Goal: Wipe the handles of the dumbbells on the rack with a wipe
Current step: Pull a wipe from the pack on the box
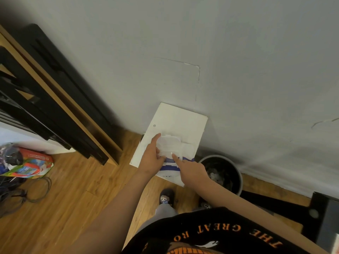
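A white and blue wipes pack [169, 166] with a clear plastic lid [169, 144] lies on a white box top [176, 120] by the wall. My left hand [151, 159] grips the pack's left side, with its index finger stretched along the lid's edge. My right hand [192, 171] points its index finger onto the lid's near edge and touches it. No wipe is pulled out. No dumbbells or dumbbell rack are in view.
A round dark bin [236, 173] stands right of the box against the grey wall. Black and wood shelving [60, 107] runs along the left. A colourful bag [33, 165] and grey cables [34, 194] lie on the wood floor. A black frame [275, 204] sits at lower right.
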`<state>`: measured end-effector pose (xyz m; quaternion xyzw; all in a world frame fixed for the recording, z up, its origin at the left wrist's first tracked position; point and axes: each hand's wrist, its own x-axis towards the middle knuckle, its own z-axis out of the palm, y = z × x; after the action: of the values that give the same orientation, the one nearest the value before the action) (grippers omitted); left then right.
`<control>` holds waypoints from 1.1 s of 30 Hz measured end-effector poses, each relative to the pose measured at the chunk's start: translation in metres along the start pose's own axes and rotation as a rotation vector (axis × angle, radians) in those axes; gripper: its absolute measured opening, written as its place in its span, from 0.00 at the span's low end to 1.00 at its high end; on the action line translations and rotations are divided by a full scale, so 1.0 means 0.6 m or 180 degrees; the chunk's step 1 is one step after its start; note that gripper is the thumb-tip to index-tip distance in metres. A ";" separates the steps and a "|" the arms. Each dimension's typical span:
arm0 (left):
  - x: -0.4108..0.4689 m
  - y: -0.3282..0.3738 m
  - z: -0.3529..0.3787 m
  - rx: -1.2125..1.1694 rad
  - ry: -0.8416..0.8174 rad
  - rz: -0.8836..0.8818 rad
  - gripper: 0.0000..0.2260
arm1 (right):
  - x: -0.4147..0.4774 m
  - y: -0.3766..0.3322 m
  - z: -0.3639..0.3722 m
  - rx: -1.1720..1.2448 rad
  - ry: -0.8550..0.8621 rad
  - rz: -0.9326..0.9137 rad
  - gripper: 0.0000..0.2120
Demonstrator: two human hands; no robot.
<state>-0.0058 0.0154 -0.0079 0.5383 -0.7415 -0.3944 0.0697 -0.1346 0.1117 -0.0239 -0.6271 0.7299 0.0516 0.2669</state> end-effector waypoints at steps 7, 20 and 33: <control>-0.030 -0.022 -0.006 0.0068 0.0107 0.0211 0.15 | -0.008 0.008 -0.008 0.0164 0.0102 -0.0090 0.25; -0.078 -0.052 0.013 0.0949 0.0009 0.0551 0.19 | -0.035 0.026 0.004 -0.0004 0.0183 -0.0334 0.33; -0.092 -0.072 0.032 0.1805 -0.0121 0.0993 0.20 | -0.029 -0.001 0.027 -0.0292 0.0164 -0.0300 0.32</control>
<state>0.0388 0.0677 -0.0320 0.4087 -0.8965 -0.1667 -0.0372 -0.1274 0.1340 -0.0297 -0.6735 0.7031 0.0563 0.2212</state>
